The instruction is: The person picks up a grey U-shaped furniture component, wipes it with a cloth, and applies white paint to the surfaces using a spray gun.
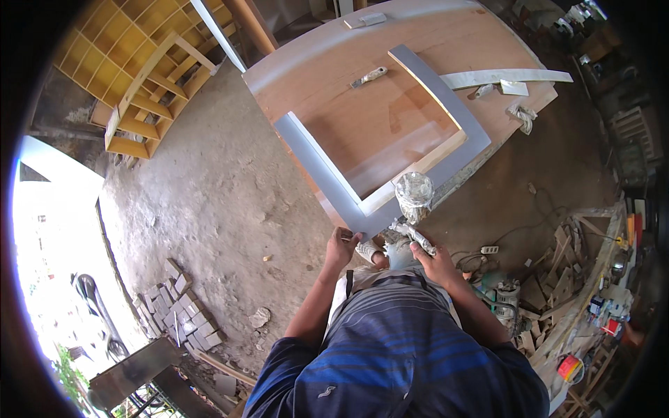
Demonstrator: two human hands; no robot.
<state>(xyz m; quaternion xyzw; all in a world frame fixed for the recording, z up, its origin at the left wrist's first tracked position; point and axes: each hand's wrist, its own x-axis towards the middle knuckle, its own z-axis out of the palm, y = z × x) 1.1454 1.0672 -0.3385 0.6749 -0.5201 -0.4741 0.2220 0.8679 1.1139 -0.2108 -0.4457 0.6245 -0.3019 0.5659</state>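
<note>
The right hand (433, 261) has its fingers (421, 245) wrapped tight around the grip of a spray gun (412, 209), whose paint-crusted cup stands up just above the hand, at the near edge of the worktop (327, 70). The left hand (341, 247) is beside it, fingers (346, 235) curled and pinching the near corner of a grey frame (317, 157).

The frame lies flat on the worktop, a three-sided piece with grey faces and pale raw wood along its inner edges. Its near corner juts over the worktop's edge toward the person; one arm runs back on the left, the other on the right. The spray gun's cup sits over the frame's near right stretch.

Inside the frame's opening the bare brown worktop shows. Beyond it a scraper (369, 76) lies on the board, and a small block (366, 20) sits near the far edge. To the right, a long pale strip (509, 76) rests beside the frame's far end, with a crumpled rag (523, 117) just past it.

Below the worktop is a rough concrete floor (209, 202). A yellow shelf unit (139, 76) stands at upper left, a heap of paving blocks (178, 313) at lower left, and wood offcuts (557, 279) with tools at right.
</note>
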